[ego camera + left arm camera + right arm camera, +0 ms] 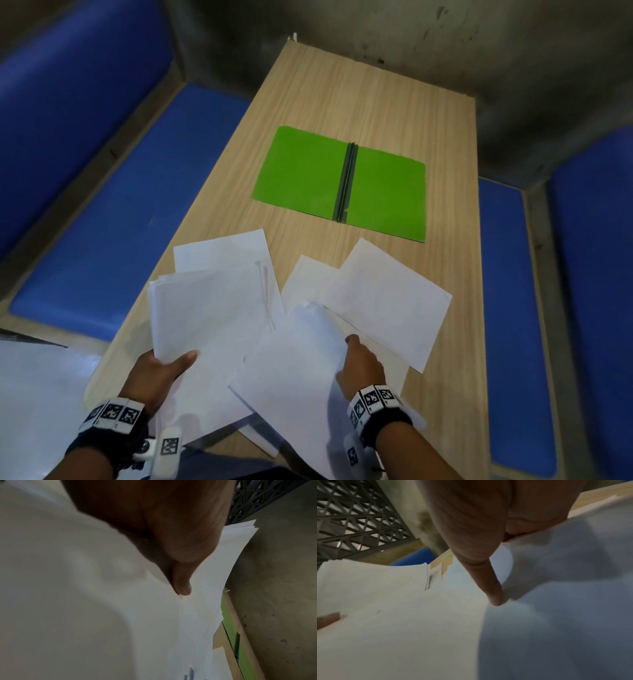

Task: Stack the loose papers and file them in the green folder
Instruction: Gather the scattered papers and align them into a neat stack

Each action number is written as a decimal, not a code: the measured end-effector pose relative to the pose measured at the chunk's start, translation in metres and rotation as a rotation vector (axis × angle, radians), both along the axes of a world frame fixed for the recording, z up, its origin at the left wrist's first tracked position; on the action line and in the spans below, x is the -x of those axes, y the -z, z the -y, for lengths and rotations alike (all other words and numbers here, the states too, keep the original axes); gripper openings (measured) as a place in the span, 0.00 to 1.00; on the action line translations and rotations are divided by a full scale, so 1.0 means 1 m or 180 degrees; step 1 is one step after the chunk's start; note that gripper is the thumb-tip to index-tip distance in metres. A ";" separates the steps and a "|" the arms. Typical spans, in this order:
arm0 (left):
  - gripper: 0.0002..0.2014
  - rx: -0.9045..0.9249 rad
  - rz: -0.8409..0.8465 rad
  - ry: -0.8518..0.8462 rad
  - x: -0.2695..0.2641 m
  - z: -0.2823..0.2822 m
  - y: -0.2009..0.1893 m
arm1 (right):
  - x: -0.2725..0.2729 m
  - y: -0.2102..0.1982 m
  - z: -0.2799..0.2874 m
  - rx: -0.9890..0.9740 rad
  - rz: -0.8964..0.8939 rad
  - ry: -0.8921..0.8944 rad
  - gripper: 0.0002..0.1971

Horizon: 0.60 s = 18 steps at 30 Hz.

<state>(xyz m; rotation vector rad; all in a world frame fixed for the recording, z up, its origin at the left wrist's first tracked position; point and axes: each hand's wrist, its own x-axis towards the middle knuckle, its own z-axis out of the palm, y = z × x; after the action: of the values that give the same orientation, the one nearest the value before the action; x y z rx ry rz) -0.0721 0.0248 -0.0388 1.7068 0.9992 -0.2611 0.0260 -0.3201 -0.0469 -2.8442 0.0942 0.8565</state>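
On the wooden table between blue benches, the green folder lies open, well beyond the papers. We are at the gathering step: our left hand pinches a stack, thumb on top; our right hand pinches a single sheet at its edge. Next, we merge both and square the edges.

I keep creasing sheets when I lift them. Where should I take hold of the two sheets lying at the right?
Probably the near right corner of the two sheets, from the right: it lies flat, uncovered, near the table edge; the left is overlapped.
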 end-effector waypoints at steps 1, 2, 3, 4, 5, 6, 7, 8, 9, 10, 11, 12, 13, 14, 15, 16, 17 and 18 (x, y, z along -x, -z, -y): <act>0.08 -0.0007 0.0003 0.0005 0.000 0.000 -0.001 | -0.001 -0.001 0.002 0.0045 -0.0073 -0.0061 0.22; 0.08 -0.0013 0.0002 0.0011 -0.001 0.001 -0.002 | -0.002 -0.001 0.003 0.0096 -0.0147 -0.0132 0.21; 0.08 -0.0008 0.0000 0.0015 -0.001 0.000 -0.003 | -0.003 -0.003 0.005 0.0111 -0.0199 -0.0188 0.19; 0.09 0.0003 -0.0007 0.0010 -0.001 0.000 -0.002 | -0.005 -0.004 0.007 0.0104 -0.0250 -0.0199 0.16; 0.10 0.0007 -0.0019 -0.0004 -0.001 -0.001 -0.002 | -0.007 -0.006 0.010 -0.0010 -0.0313 -0.0147 0.12; 0.11 0.0000 -0.0023 -0.0011 -0.001 -0.002 -0.002 | -0.010 -0.008 0.013 -0.0199 -0.0426 -0.0074 0.10; 0.11 -0.0010 -0.0027 -0.0016 -0.001 -0.003 -0.002 | -0.015 -0.011 0.017 -0.0429 -0.0515 0.0003 0.11; 0.12 0.0001 -0.0036 -0.0042 0.000 -0.004 -0.001 | -0.020 -0.013 0.022 -0.0578 -0.0611 0.0035 0.12; 0.13 0.0017 -0.0049 -0.0067 0.001 -0.005 0.000 | -0.026 -0.017 0.027 -0.0690 -0.0640 -0.0010 0.16; 0.13 0.0031 -0.0048 -0.0088 0.003 -0.006 0.000 | -0.035 -0.020 0.034 -0.0688 -0.0647 -0.0082 0.24; 0.13 0.0067 -0.0042 -0.0121 0.003 -0.007 -0.001 | -0.045 -0.025 0.042 -0.0678 -0.0613 -0.0127 0.31; 0.13 0.0105 -0.0019 -0.0169 0.004 -0.009 -0.002 | -0.058 -0.031 0.049 -0.0654 -0.0553 -0.0106 0.33; 0.13 0.0128 0.0000 -0.0210 0.004 -0.010 -0.005 | -0.071 -0.037 0.058 -0.0651 -0.0478 -0.0057 0.33; 0.12 0.0134 0.0019 -0.0258 0.004 -0.012 -0.006 | -0.085 -0.043 0.068 -0.0607 -0.0419 0.0014 0.32; 0.12 0.0130 0.0031 -0.0303 0.004 -0.012 -0.009 | -0.101 -0.046 0.079 -0.0556 -0.0334 0.0079 0.31; 0.11 0.0115 0.0035 -0.0333 0.003 -0.013 -0.012 | -0.116 -0.049 0.089 -0.0451 -0.0248 0.0139 0.29; 0.12 0.0087 0.0027 -0.0348 0.003 -0.015 -0.014 | -0.131 -0.051 0.098 -0.0356 -0.0142 0.0178 0.26; 0.13 0.0053 0.0001 -0.0358 0.003 -0.017 -0.013 | -0.145 -0.053 0.105 -0.0291 -0.0025 0.0220 0.21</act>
<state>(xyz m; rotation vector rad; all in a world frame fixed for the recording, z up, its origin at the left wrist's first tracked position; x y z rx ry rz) -0.0749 0.0419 -0.0262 1.6292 1.0859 -0.1953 0.1710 -0.4248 0.0058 -2.7362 0.1493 0.8360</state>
